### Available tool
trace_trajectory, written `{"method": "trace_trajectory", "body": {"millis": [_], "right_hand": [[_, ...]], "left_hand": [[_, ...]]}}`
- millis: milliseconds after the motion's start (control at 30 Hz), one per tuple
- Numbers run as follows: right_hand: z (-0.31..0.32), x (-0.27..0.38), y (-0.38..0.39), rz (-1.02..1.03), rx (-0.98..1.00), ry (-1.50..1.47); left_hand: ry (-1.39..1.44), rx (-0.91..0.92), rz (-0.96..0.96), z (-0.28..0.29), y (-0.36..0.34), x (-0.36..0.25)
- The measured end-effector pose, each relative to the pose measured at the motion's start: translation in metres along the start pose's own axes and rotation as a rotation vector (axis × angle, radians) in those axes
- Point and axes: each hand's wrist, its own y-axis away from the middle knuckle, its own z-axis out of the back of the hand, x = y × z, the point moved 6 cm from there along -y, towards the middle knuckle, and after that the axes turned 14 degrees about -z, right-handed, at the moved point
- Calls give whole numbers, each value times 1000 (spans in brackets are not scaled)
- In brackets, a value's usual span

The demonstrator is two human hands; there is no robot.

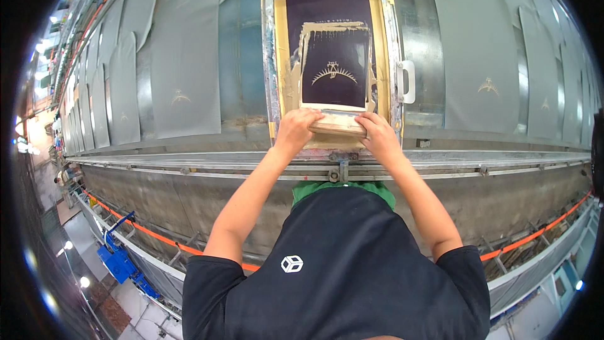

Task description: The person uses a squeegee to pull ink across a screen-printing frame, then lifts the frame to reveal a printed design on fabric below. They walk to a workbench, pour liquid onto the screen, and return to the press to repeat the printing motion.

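A metal-framed printing screen (pixel 270 56) lies over the long table, its dark mesh (pixel 336 50) showing a pale crown-like design, beige paste along its inner edges and yellow tape at its sides. A wooden squeegee (pixel 335 123) lies across the near end of the mesh. My left hand (pixel 296 129) grips its left end and my right hand (pixel 379 135) grips its right end, fingers over the top. A white handle (pixel 408 82) sticks out from the screen's right side.
Grey panels (pixel 472 31), several bearing small pale designs, lie along the metal table (pixel 242 69) on both sides. A rail (pixel 239 167) runs along its near edge, with a bracket (pixel 343 170) below the screen. Orange strips (pixel 157 230) and blue equipment (pixel 119 264) are at lower left.
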Motion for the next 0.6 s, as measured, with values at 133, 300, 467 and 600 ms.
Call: {"method": "trace_trajectory", "body": {"millis": [133,300,467,600], "right_hand": [[67,-69,-52,-149,-322,-332],[51,-163,-129,-556,-305,-584],[84,-103,-132,-261,-699,-414],[87,-49,-125,-401,-619,-459]], "left_hand": [[-3,3,41,9,7,-16],[-31,-43,2,-6,8,-18],[-66,-116,-9,-9,36,-9],[-13,-168,42,33,55,-7]]}}
